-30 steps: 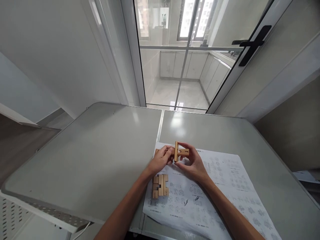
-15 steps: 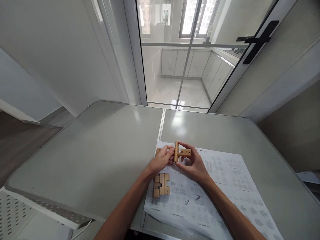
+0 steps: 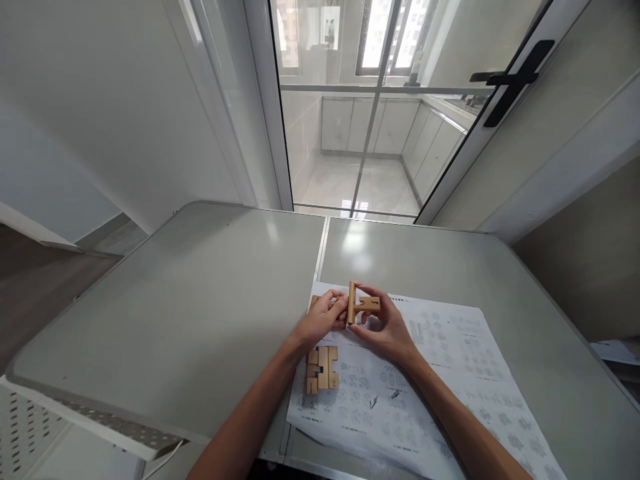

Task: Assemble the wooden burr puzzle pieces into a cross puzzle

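Both hands hold a small assembly of notched wooden puzzle bars point(image 3: 361, 305) just above a printed instruction sheet point(image 3: 440, 373). My left hand point(image 3: 320, 323) pinches the left end of it, fingers closed. My right hand point(image 3: 387, 330) grips the right side, with thumb and forefinger on a horizontal bar that crosses an upright bar. A second cluster of loose wooden pieces point(image 3: 321, 368) lies on the sheet's near left corner, below my left wrist.
The grey folding table point(image 3: 200, 300) has a centre seam and rounded edges; its front edge is close to me. Behind it stand a glass sliding door point(image 3: 370, 107) with a black handle point(image 3: 510, 80) and white walls.
Hands and wooden pieces stay nearly where they were; only the camera view has shifted slightly.
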Motion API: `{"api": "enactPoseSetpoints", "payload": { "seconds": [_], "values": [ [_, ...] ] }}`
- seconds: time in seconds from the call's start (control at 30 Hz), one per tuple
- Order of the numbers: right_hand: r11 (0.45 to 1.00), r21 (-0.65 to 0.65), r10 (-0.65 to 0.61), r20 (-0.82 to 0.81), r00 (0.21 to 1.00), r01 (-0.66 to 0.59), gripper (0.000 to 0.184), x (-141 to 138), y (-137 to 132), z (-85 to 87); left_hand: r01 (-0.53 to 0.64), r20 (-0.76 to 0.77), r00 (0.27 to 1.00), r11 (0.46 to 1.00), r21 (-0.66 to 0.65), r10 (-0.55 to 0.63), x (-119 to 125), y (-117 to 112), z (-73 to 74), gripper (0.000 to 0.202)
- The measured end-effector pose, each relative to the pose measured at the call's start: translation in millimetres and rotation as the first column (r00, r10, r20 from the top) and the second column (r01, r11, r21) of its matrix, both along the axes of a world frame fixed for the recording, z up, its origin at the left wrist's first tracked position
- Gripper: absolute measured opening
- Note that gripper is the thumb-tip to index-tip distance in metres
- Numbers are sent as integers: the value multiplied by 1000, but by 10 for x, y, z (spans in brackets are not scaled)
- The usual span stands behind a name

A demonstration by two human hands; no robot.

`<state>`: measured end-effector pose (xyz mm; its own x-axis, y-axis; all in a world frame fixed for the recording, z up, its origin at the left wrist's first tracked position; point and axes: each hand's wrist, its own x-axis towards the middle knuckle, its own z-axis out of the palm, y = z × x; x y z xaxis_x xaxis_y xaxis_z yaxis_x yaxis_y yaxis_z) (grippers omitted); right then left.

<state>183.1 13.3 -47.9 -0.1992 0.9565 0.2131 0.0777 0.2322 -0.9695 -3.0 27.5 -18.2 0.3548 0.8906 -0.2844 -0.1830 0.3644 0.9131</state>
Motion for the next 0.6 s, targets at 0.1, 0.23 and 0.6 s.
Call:
{"api": "enactPoseSetpoints", "payload": {
  "seconds": [0.1, 0.23, 0.6],
  "values": [
    [1000, -1, 7, -7, 1000, -7, 72, 0, 4, 2, 0, 7, 1000, 1000, 3, 0, 2, -7, 1, 58],
    [1000, -12, 27, -7, 1000, -27, 77, -5, 2, 26, -5, 43, 999, 1000, 13, 5, -13, 9, -33, 55],
    [995, 8, 93, 259, 962, -98, 45, -33, -10, 63, -457, 315, 840, 889, -29, 443, -306, 284, -125, 46]
  ]
}}
